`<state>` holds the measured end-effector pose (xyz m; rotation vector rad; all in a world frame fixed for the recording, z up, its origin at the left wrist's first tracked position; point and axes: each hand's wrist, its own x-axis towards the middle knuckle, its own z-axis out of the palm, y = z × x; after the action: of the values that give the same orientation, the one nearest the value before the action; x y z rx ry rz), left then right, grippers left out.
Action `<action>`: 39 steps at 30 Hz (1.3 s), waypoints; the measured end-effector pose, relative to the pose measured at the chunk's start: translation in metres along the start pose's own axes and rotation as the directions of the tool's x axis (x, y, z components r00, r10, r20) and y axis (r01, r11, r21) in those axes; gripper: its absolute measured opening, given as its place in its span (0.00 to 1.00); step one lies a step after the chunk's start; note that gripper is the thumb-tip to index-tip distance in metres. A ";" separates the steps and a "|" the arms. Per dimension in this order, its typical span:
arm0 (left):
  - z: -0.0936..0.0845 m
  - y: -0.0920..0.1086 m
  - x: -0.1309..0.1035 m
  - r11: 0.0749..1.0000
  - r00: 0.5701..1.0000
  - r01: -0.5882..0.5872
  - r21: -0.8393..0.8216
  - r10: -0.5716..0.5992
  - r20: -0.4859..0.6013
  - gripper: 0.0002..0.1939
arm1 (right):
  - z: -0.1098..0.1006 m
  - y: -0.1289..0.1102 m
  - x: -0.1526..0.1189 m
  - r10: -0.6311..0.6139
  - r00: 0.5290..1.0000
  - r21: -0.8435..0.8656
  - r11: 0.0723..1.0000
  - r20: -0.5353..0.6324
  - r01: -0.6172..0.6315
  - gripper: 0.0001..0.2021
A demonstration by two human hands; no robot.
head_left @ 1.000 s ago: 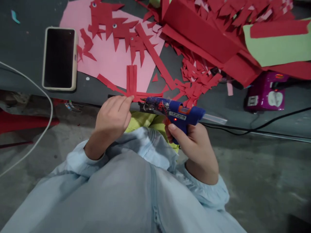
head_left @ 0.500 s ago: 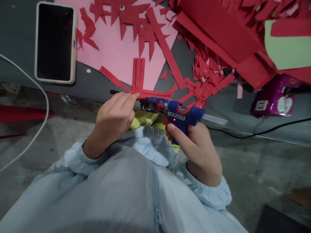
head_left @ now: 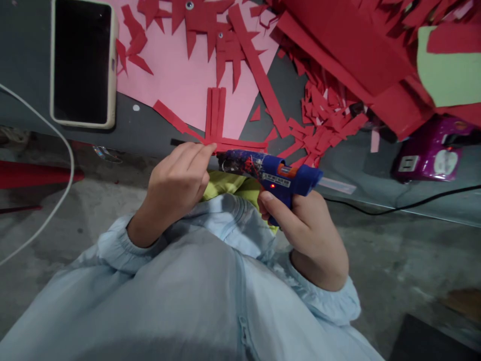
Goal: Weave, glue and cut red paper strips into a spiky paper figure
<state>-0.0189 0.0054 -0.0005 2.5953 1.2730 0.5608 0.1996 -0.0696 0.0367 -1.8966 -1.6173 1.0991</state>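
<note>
My right hand [head_left: 306, 228] is wrapped round the handle of a blue hot glue gun [head_left: 272, 168], whose small red light is lit. A clear glue stick [head_left: 334, 185] sticks out of its back end. The dark, stained nozzle points left, close to the fingertips of my left hand [head_left: 180, 183]. Those fingers are pressed together at the table's edge, pinching a bit of red paper strip that they mostly hide. Just beyond them, folded red paper strips [head_left: 215, 113] stand out from a strip lying sideways [head_left: 244, 144].
A phone [head_left: 80, 62] lies at the left of the dark table. Red spiky cut-outs [head_left: 203, 22] rest on pink paper [head_left: 169, 65]. Red scraps [head_left: 323, 125] and red sheets [head_left: 345, 50] pile up at right, near a purple box [head_left: 428, 150] with a black cable [head_left: 394, 208]. A white cable [head_left: 69, 170] hangs left.
The glue gun and my right hand have shifted very slightly to the right. My left hand stays nearly still, and the view has moved a little.
</note>
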 end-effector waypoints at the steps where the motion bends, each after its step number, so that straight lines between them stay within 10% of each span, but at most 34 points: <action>1: 0.000 0.000 0.000 1.000 1.000 0.008 -0.008 -0.008 0.008 0.23 | 0.000 0.000 0.000 -0.001 1.000 0.001 1.000 0.002 0.001 0.19; 39: -0.002 0.001 0.000 1.000 1.000 -0.001 0.009 0.001 0.020 0.23 | 0.000 0.001 -0.003 0.042 0.999 0.013 0.999 -0.016 -0.042 0.18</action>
<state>-0.0185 0.0048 0.0016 2.6021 1.2715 0.5298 0.1998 -0.0730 0.0367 -1.9349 -1.5649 1.1056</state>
